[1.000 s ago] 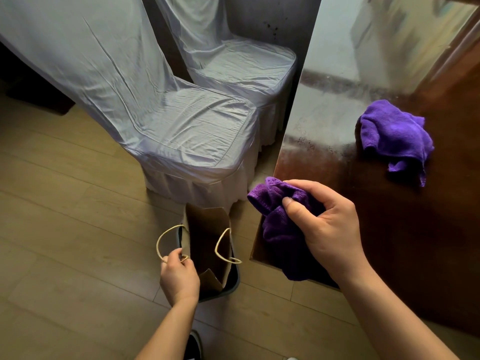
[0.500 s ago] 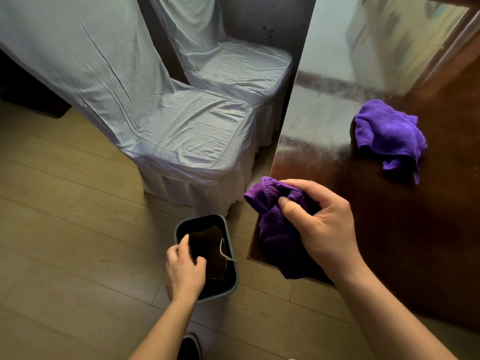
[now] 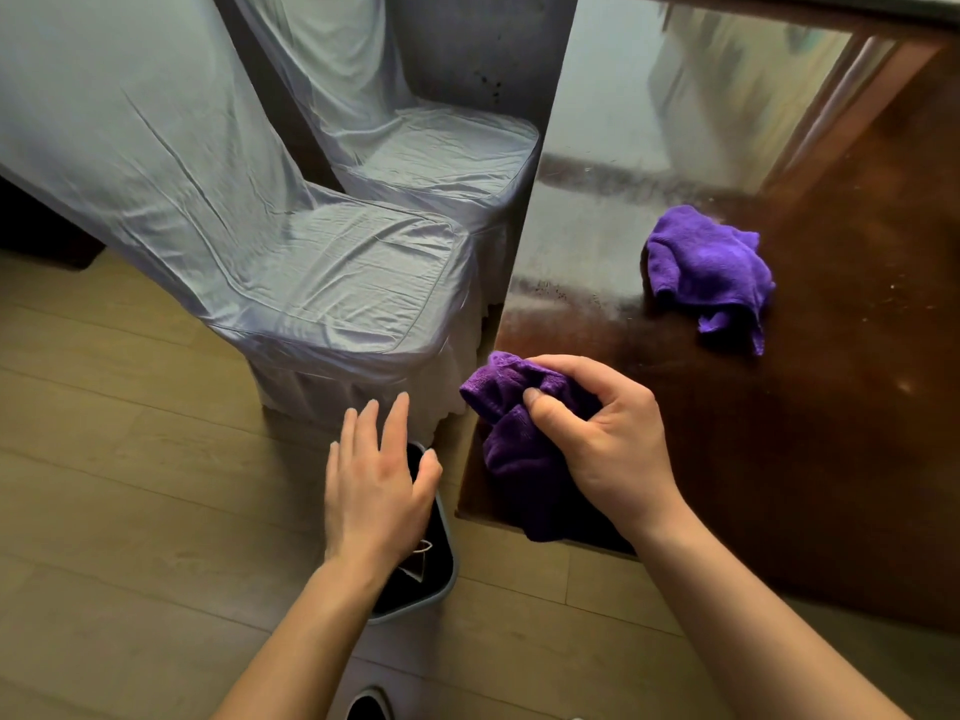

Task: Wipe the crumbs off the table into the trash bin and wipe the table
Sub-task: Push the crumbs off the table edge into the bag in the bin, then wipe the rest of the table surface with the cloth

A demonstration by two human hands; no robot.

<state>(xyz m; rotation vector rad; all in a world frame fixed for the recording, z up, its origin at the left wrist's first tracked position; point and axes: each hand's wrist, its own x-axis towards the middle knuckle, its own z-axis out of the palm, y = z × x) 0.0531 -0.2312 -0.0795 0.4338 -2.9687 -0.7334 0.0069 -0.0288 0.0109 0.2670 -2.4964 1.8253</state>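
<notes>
Head view: two purple cloths [image 3: 524,449] [image 3: 709,267], one bin [image 3: 441,563].

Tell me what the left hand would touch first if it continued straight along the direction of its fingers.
Probably the ruffled skirt of the nearer grey fabric-covered chair: the open left hand points at it, above the dark trash bin. Depth is uncertain.

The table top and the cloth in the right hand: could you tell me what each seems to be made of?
The table looks like dark wood under a glossy lacquer or glass sheet: it mirrors the room. The cloth in the right hand looks like purple microfibre, with a fuzzy pile and soft folds.
</notes>
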